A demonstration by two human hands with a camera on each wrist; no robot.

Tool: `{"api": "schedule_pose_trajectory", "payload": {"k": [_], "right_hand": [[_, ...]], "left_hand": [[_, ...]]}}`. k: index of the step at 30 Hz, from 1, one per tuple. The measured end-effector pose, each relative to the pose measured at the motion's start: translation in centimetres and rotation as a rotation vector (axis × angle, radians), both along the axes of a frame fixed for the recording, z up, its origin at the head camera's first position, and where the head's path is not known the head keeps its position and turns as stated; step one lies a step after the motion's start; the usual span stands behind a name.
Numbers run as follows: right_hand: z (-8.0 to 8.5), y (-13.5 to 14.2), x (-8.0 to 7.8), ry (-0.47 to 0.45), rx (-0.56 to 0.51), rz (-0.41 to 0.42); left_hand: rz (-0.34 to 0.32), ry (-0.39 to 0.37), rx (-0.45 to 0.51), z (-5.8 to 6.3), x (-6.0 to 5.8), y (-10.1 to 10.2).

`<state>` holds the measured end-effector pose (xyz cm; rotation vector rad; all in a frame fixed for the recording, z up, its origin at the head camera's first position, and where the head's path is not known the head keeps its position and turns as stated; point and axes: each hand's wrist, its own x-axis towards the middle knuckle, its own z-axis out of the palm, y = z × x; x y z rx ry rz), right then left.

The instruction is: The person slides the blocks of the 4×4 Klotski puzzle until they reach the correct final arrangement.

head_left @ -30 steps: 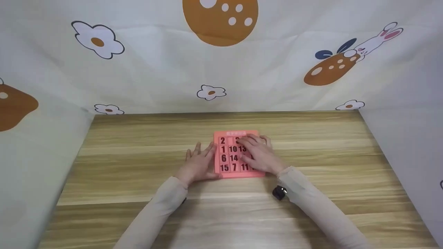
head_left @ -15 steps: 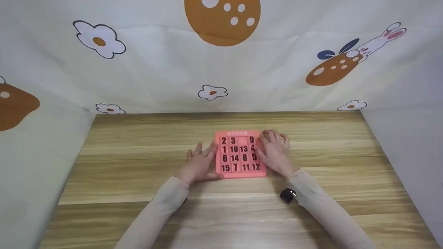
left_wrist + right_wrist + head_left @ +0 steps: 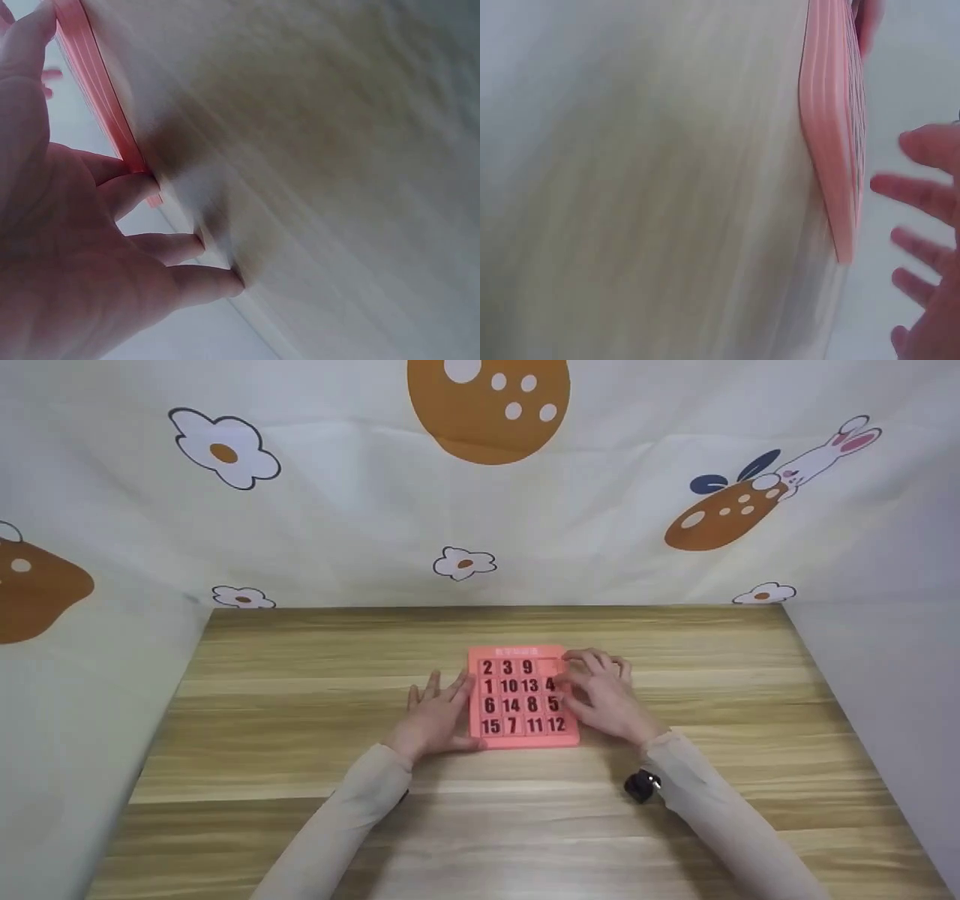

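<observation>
Cream cloth printed with orange and white motifs (image 3: 337, 502) backs the brown wood-grain tabletop (image 3: 300, 682), where I see the flat pink rectangular plastic number puzzle (image 3: 529, 742) lying near the middle, within reach of both hands. Spread fingers of the left hand (image 3: 433, 720) touch its left side, seemingly to steady it; the right hand (image 3: 609, 699), fingers parted and pinching nothing, hovers by the right edge, perhaps for access to the small pink black-numbered square tiles (image 3: 510, 686).

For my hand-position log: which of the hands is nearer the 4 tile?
Right. The right hand is at the right side of the 4 tile; the left hand is at the board's left edge.
</observation>
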<state>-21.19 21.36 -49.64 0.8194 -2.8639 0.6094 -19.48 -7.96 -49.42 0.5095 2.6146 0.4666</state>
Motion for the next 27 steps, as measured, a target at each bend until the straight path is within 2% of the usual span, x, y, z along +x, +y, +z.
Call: {"api": "schedule_pose_trajectory", "payload": {"k": [2, 5, 8, 14, 17, 20, 24, 27], "right_hand": [[0.0, 0.4, 0.2, 0.026, 0.006, -0.001], [0.0, 0.8, 0.6, 0.018, 0.026, 0.015], [0.1, 0.8, 0.7, -0.014, 0.057, 0.018], [0.3, 0.3, 0.4, -0.112, 0.159, -0.05], [0.3, 0.0, 0.3, -0.143, 0.192, -0.059], [0.3, -0.5, 0.3, -0.145, 0.165, -0.008], [0.2, -0.9, 0.6, -0.151, 0.124, 0.114], [0.1, -0.8, 0.9, -0.132, 0.103, 0.124]], "left_hand": [[0.004, -0.005, -0.004, 0.0, 0.0, 0.0], [0.013, -0.01, 0.0, 0.0, 0.0, 0.0], [0.014, -0.011, 0.0, 0.0, 0.0, 0.0], [0.01, -0.009, -0.002, 0.0, 0.0, 0.1], [0.007, -0.009, -0.005, 0.0, 0.0, 0.1], [0.006, -0.009, -0.005, 0.0, 0.0, 0.1], [0.008, -0.009, -0.001, 0.0, 0.0, 0.1], [0.0, -0.007, 0.0, 0.0, 0.0, 0.0]]}}
